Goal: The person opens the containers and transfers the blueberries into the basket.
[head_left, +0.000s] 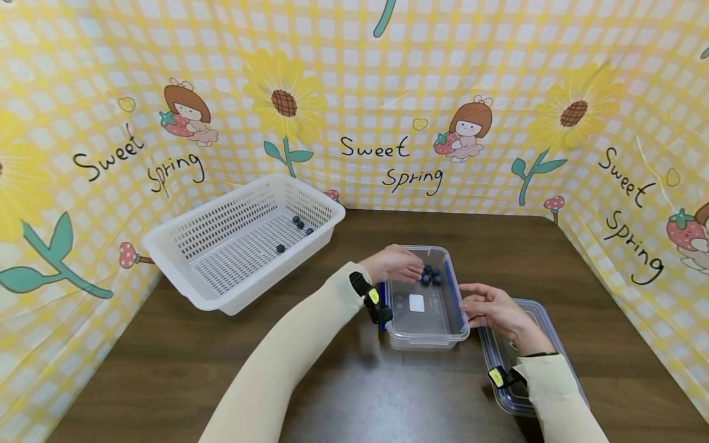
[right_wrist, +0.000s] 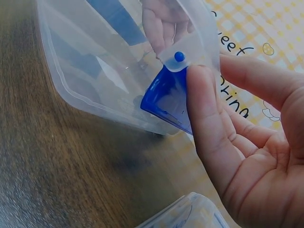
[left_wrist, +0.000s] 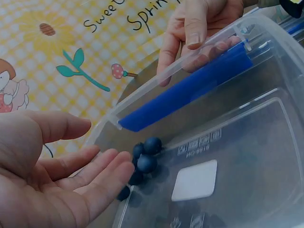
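A clear plastic container [head_left: 429,337] with blue side flaps stands on the table. Several blueberries [head_left: 431,275] lie together at its far end, beside a white label [left_wrist: 194,180] showing on the base. My left hand [head_left: 394,263] reaches over the left rim, fingers extended and palm bare, fingertips close to the blueberries [left_wrist: 147,164]. At the opposite side, my right hand [head_left: 493,311] holds the container wall from outside. Its thumb rests against the edge of the blue flap [right_wrist: 166,97], the other fingers partly hidden behind it.
A white perforated basket [head_left: 277,280] stands at the back left with several blueberries [head_left: 300,224] inside. A clear lid [head_left: 498,357] with a blue seal lies right of the container, partly under my right arm. Yellow checked cloth [head_left: 376,111] surrounds the wooden table [head_left: 183,363].
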A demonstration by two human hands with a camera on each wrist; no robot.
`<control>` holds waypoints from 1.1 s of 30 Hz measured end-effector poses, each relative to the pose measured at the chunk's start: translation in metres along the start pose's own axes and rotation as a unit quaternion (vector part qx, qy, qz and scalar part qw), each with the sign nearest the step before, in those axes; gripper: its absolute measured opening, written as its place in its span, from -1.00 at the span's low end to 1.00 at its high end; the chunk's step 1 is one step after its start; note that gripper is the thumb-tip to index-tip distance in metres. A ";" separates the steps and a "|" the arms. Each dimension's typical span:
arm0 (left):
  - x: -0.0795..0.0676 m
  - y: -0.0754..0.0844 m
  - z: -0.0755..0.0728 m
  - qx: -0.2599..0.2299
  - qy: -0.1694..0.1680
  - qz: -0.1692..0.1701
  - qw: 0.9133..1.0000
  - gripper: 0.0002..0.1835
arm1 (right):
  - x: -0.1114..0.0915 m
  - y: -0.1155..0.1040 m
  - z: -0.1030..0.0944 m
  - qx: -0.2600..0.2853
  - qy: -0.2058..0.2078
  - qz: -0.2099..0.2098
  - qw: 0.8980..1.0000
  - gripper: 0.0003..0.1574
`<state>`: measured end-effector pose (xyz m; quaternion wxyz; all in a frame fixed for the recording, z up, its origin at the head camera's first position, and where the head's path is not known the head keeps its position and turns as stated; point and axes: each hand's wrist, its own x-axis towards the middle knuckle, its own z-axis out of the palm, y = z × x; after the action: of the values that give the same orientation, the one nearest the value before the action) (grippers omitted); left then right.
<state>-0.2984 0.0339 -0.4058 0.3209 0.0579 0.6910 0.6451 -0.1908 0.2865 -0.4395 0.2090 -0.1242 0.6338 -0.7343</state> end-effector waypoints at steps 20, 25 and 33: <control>0.155 -0.090 -0.001 0.040 0.057 -0.061 0.996 -0.85 | 0.000 0.003 -0.001 0.007 -0.009 -0.011 1.000 -0.60; 0.063 -0.042 0.030 0.035 0.059 -0.058 0.996 -0.80 | 0.000 0.003 -0.001 0.004 -0.009 -0.014 1.000 -0.60; 0.065 -0.048 0.047 0.036 0.069 -0.049 0.996 -0.87 | 0.000 0.002 0.000 0.015 -0.012 -0.011 1.000 -0.61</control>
<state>-0.3086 0.0984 -0.4726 0.3018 -0.0094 0.7361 0.6058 -0.1906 0.2860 -0.4411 0.2104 -0.1364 0.6191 -0.7442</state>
